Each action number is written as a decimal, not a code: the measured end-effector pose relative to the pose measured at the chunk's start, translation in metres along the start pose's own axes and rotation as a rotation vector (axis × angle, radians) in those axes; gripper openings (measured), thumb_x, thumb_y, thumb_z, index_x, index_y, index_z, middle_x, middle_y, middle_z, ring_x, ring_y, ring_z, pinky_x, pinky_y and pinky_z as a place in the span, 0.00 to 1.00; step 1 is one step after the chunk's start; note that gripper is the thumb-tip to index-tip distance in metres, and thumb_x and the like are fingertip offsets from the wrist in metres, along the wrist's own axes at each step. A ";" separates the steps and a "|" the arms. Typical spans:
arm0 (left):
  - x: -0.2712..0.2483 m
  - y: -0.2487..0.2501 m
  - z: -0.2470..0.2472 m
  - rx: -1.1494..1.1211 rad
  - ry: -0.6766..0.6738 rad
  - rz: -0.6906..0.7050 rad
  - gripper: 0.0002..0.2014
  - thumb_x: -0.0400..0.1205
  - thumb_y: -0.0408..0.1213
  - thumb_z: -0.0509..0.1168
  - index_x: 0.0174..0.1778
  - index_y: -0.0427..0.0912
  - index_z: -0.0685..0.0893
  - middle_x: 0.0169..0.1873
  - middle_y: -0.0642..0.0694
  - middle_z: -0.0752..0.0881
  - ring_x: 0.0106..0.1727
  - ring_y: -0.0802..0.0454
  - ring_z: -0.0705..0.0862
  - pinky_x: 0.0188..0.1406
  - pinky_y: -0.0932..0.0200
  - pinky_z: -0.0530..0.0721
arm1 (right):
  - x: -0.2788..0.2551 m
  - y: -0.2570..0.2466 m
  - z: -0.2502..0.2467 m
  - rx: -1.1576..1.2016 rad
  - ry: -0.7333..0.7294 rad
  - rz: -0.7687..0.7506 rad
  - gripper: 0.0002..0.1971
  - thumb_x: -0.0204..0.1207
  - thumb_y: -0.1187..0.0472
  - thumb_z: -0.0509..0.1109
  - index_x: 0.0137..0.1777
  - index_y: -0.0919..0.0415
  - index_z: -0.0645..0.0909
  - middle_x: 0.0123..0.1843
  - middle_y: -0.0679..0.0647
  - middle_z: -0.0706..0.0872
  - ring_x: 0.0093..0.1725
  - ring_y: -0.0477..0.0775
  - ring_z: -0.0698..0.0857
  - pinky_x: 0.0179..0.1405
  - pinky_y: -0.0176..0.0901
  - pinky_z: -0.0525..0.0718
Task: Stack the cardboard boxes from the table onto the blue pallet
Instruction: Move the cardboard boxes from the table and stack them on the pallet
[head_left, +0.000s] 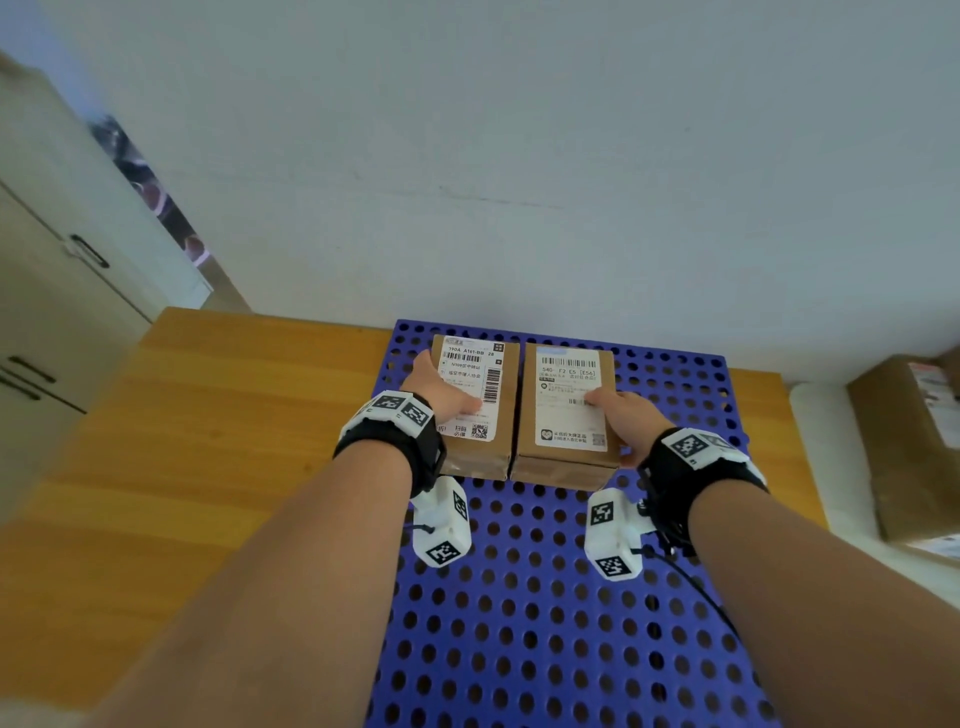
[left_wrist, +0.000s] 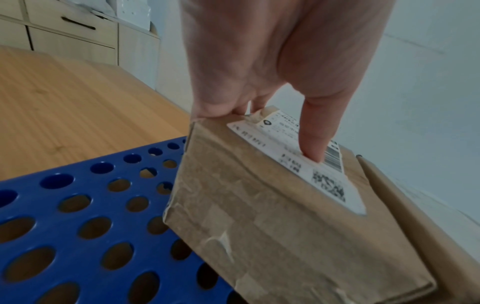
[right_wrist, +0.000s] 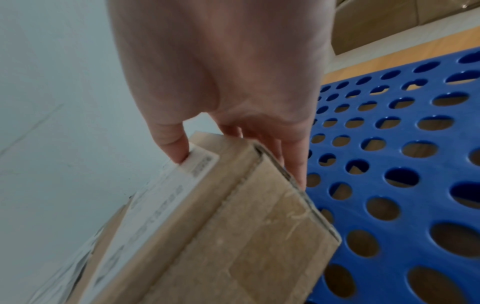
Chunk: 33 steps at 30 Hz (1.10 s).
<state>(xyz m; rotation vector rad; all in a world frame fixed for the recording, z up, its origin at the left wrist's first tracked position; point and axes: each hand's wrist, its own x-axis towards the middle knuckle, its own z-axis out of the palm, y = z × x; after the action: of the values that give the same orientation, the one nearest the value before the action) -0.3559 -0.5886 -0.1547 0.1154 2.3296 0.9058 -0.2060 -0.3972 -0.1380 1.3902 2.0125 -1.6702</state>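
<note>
Two small cardboard boxes with white shipping labels stand side by side at the far end of the blue perforated pallet (head_left: 545, 597). My left hand (head_left: 444, 392) grips the left box (head_left: 506, 410), thumb on its label and fingers down its left side; in the left wrist view the thumb (left_wrist: 315, 142) presses the label of that box (left_wrist: 259, 216). My right hand (head_left: 623, 415) grips the right box (head_left: 561, 410), thumb on top, fingers along its right side. The right wrist view shows that box (right_wrist: 233, 236) tilted in frame over the pallet (right_wrist: 415, 164).
The pallet lies on a wooden table (head_left: 208, 441) against a white wall. More cardboard boxes (head_left: 909, 447) sit at the right edge. Cabinets with dark handles (head_left: 62, 291) stand to the left. The near part of the pallet holds nothing.
</note>
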 end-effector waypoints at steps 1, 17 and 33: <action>0.001 0.000 0.000 0.005 -0.001 -0.003 0.40 0.67 0.36 0.82 0.73 0.42 0.70 0.61 0.46 0.86 0.57 0.47 0.86 0.58 0.50 0.85 | -0.001 -0.001 0.000 0.000 -0.003 0.001 0.18 0.82 0.50 0.64 0.64 0.61 0.76 0.58 0.57 0.86 0.56 0.58 0.85 0.63 0.56 0.84; -0.052 0.084 -0.013 0.272 0.071 0.213 0.38 0.77 0.42 0.70 0.82 0.43 0.60 0.73 0.38 0.73 0.68 0.36 0.78 0.65 0.44 0.81 | -0.058 -0.042 -0.031 -0.534 0.279 -0.310 0.25 0.83 0.52 0.63 0.78 0.61 0.69 0.68 0.60 0.81 0.56 0.59 0.83 0.51 0.47 0.81; -0.129 0.146 0.065 0.566 -0.174 0.552 0.32 0.81 0.41 0.66 0.81 0.44 0.63 0.69 0.38 0.76 0.60 0.39 0.83 0.60 0.46 0.84 | -0.141 0.008 -0.109 -0.758 0.454 -0.293 0.20 0.83 0.56 0.64 0.73 0.60 0.76 0.69 0.60 0.82 0.63 0.62 0.83 0.59 0.50 0.82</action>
<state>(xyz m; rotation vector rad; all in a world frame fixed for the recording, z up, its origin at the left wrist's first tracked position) -0.2351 -0.4777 -0.0304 1.0655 2.3540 0.4152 -0.0789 -0.3806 -0.0143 1.2763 2.7722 -0.5105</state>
